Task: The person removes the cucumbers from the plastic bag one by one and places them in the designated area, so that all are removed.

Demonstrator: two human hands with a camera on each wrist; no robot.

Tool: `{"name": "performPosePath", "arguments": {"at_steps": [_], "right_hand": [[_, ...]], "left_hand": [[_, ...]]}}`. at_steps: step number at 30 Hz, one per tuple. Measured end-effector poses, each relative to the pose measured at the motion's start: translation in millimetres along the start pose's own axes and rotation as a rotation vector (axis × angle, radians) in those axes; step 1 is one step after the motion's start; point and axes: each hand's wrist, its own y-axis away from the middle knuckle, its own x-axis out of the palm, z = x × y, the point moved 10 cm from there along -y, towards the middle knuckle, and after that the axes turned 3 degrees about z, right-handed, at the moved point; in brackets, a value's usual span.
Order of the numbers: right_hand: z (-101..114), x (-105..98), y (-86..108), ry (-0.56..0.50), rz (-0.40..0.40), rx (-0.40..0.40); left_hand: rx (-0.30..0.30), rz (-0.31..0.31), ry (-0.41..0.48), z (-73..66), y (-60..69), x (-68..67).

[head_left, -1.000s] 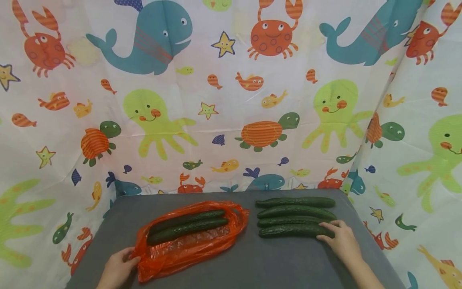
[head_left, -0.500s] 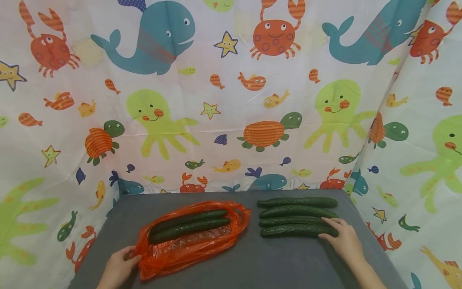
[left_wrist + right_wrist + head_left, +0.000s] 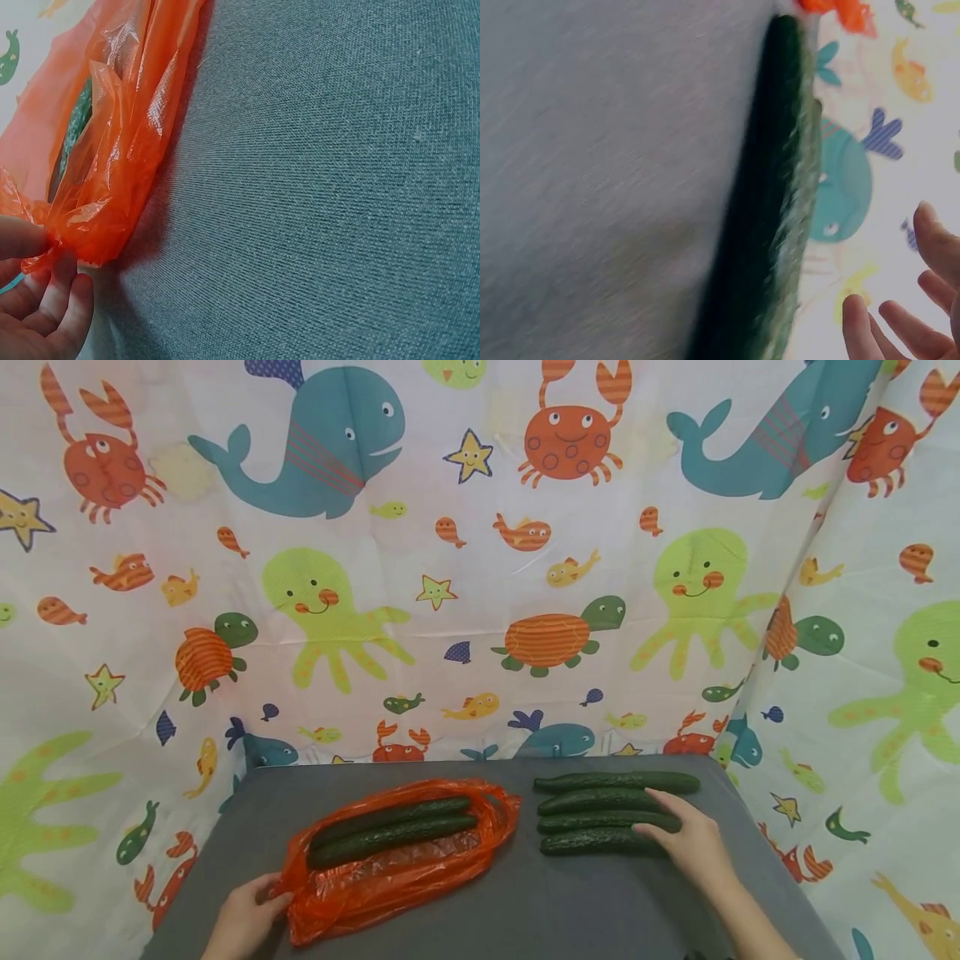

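Note:
My left hand (image 3: 243,917) pinches the near left corner of a thin orange plastic bag (image 3: 405,893). The left wrist view shows the crumpled film of the bag (image 3: 112,195) between thumb and fingers. Two dark green cucumbers (image 3: 397,839) lie side by side in the bag's wide opening. To its right, several more cucumbers (image 3: 592,841) lie in a row, one behind another. My right hand (image 3: 697,843) hovers over their right ends, thumb and fingers spread apart and holding nothing. The right wrist view has the nearest cucumber (image 3: 761,202) beside the spread fingers (image 3: 855,322).
A grey cloth-covered table (image 3: 555,910) bears everything. Behind it and along both sides hangs a white curtain (image 3: 465,727) printed with sea animals. A small dark object (image 3: 705,955) shows at the bottom edge by the right forearm.
My right hand has lifted off the right end of the nearest cucumber, shifted slightly left and up, and spread its fingers. The left hand keeps its pinch on the bag; the cucumbers stay put.

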Motion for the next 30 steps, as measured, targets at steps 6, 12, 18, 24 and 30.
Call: {"name": "performPosePath", "arguments": {"at_steps": [6,12,18,24,30], "right_hand": [[27,4,-9.6,-0.052,-0.033,-0.049],[46,17,-16.5,-0.103,-0.012,-0.071],[69,32,-21.8,-0.166,0.024,-0.105],[94,41,-26.9,-0.216,0.006,-0.153],[118,50,-32.8,-0.276,0.016,-0.167]], "left_hand": [[0.007,-0.004,0.017,1.9,0.2,-0.2],[0.004,0.002,0.014,1.3,2.1,0.4],[-0.004,0.005,0.031,-0.1,3.3,-0.1],[-0.005,-0.004,0.018,0.4,3.8,-1.8],[0.016,-0.016,0.011,0.3,0.8,-1.2]]}}
